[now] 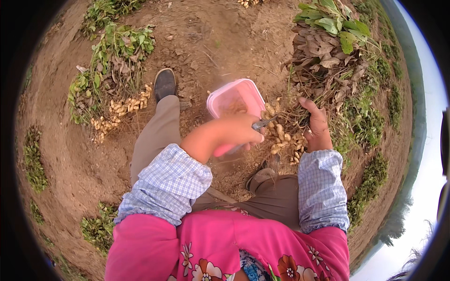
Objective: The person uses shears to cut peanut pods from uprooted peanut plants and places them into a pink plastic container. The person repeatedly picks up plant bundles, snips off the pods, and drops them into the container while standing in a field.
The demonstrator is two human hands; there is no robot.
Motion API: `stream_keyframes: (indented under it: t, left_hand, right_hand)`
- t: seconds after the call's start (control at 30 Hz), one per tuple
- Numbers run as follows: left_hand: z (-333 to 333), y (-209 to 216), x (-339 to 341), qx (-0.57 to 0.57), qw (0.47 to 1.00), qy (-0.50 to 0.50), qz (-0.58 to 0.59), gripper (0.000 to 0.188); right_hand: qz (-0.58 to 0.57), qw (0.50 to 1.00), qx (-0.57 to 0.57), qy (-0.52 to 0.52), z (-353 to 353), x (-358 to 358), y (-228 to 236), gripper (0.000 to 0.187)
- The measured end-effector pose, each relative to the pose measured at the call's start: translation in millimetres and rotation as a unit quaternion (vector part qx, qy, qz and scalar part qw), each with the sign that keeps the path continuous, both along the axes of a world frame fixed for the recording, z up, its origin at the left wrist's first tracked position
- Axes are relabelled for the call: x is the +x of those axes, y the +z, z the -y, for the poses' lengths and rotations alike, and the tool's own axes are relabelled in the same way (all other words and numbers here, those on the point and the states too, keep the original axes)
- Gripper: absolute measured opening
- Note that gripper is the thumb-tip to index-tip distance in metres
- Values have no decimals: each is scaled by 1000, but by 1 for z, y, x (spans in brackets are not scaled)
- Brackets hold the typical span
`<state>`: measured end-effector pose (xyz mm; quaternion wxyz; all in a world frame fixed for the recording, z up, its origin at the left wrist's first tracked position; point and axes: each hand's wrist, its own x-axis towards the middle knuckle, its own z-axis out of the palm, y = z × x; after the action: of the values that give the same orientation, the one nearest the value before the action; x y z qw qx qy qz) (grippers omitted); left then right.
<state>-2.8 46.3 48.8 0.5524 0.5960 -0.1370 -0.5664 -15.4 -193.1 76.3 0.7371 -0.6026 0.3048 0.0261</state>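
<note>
My left hand [246, 130] is closed around pruning shears [263, 123]; their grey blades point right into the peanuts, and a red-pink handle sticks out below my hand. My right hand [317, 122] grips the stems of an uprooted peanut plant [323, 63], thumb up, other fingers partly hidden. Clusters of pale peanuts [281, 136] hang from its roots between my hands. Just beyond my left wrist, a pink plastic tub [257, 96] sits tilted on the soil, its near side covered by my hand and forearm. Motion blurs part of the tub.
Another uprooted peanut plant [119, 61] with peanuts [123, 108] on its roots lies on the left, beside my left shoe [165, 83]. My right shoe [262, 175] is below the peanuts. More green plants [368, 187] line the right side of the brown soil [206, 28].
</note>
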Motion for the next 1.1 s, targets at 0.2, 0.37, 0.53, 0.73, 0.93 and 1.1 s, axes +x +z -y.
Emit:
stream_keyframes:
  t: [0.2,0.37,0.53,0.73,0.93,1.1]
  left_hand:
    - [11,-8,-2,35,999,20,23,32]
    - [10,1,3,69,996,-9,48,32]
    - [5,0,2,53,994,-35,84,33]
    - [1,-1,6,52,988,-79,120,33]
    - [-5,2,11,79,985,-87,127,35]
    - [-8,7,9,27,996,-58,64,31]
  right_hand:
    - [1,1000,5,28,-9,-1,4,30]
    - [12,998,-46,52,-7,-2,1,26]
    - [-1,998,-42,47,-8,-2,4,26]
    - [-1,998,-23,53,-6,-2,1,28]
    - [57,995,-59,54,-9,1,0,27]
    - [16,998,-26,46,-7,-1,3,27]
